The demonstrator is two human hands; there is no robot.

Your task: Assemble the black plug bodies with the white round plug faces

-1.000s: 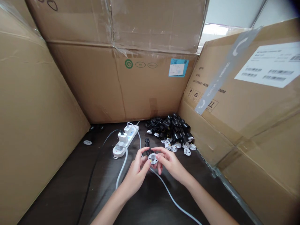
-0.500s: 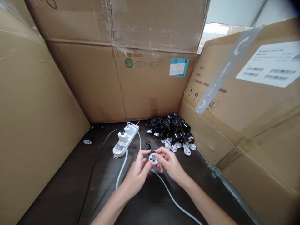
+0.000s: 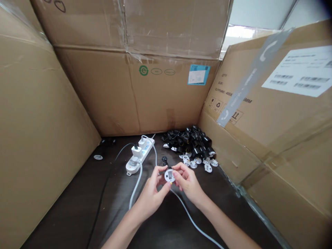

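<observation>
The left hand [image 3: 149, 195] and right hand [image 3: 188, 181] both grip closed, pinching one white plastic disc [image 3: 169, 175] by its rim, low and centre. It looks light and stiff; the rim offers the hold. One power strip [image 3: 147, 148] sits at 11 o'clock; a heap of black plugs [image 3: 193, 147], too many to count, at 1 o'clock.

The head-worn camera looks forward and down from above, close over the left hand [image 3: 151, 197] and right hand [image 3: 188, 181], facing the dark surface [image 3: 64, 207] and cardboard boxes [image 3: 168, 97].
</observation>
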